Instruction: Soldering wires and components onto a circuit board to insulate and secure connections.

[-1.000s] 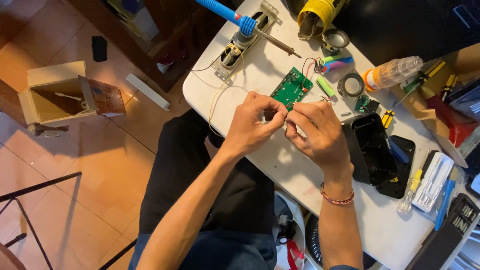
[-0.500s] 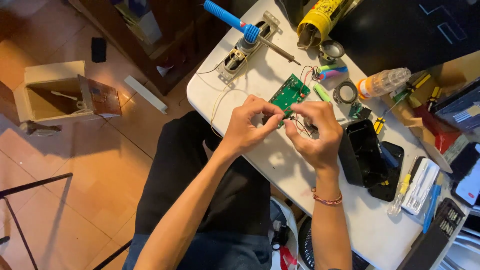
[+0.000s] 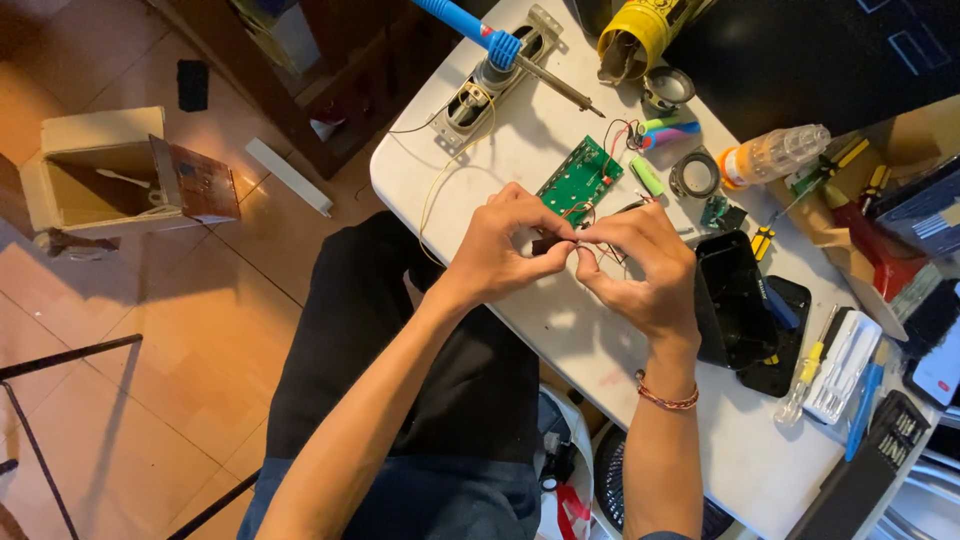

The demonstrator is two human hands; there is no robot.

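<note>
My left hand [image 3: 505,245] and my right hand [image 3: 640,265] meet over the white table [image 3: 560,330], fingertips pinched together on thin red and black wires [image 3: 575,238] and a small dark part. The wires run up to a green circuit board [image 3: 580,180] lying flat just beyond my fingers. A red cord bracelet circles my right wrist. What sits between the fingertips is mostly hidden.
A blue-handled soldering iron [image 3: 500,45] rests in its stand at the table's far edge. A black plastic case [image 3: 735,300], screwdrivers [image 3: 810,375], tape rolls [image 3: 695,172], a clear bottle [image 3: 775,155] and a yellow roll [image 3: 640,35] crowd the right. An open cardboard box [image 3: 95,180] stands on the floor.
Both hands stayed pinched on the wires near the board. The view shifted slightly, and my hands moved a little nearer the table's front edge.
</note>
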